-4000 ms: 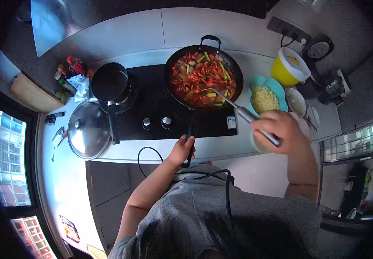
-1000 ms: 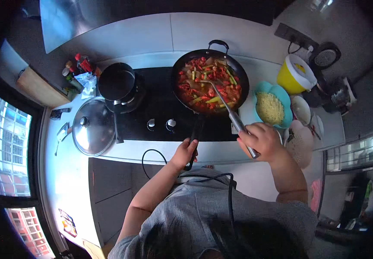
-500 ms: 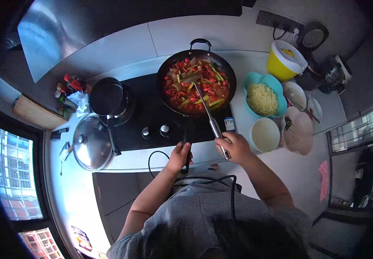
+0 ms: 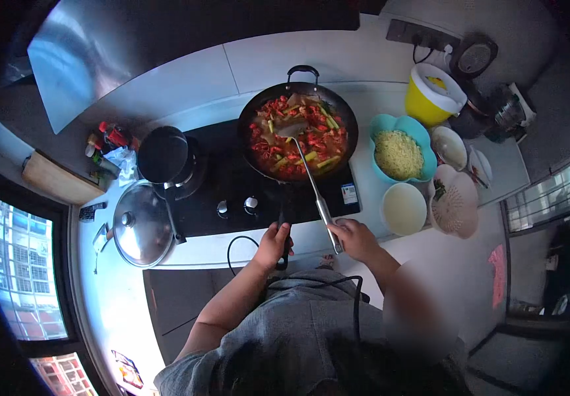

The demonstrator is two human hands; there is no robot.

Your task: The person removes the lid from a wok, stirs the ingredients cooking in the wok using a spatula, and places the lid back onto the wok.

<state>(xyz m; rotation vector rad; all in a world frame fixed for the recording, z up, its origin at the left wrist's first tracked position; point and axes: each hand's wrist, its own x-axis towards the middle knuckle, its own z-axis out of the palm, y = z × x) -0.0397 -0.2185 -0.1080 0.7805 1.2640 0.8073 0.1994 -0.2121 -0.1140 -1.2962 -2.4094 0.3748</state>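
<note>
My left hand [image 4: 273, 246] is wrapped round the black handle of a large wok [image 4: 346, 109] on the right side of the stove. Red pieces and green stalks in reddish broth [image 4: 296, 148] fill the wok. In my right hand [image 4: 355, 240] is the grey handle of a metal spatula [image 4: 321, 204], its blade in the food near the wok's middle. To the wok's right, a turquoise bowl [image 4: 376, 129] holds pale yellow shreds, with a white bowl [image 4: 404, 208] just below it.
A small black pot [image 4: 164, 155] sits on the left burner beside a glass lid [image 4: 142, 228]. Bottles [image 4: 112, 134] stand at the back left. On the right are a pink colander [image 4: 454, 201], a yellow bucket [image 4: 427, 104] and a small white bowl [image 4: 449, 148].
The view has shifted. My right hand has come left and closer to my body with the spatula, whose blade has moved left within the wok. My left hand still holds the wok handle.
</note>
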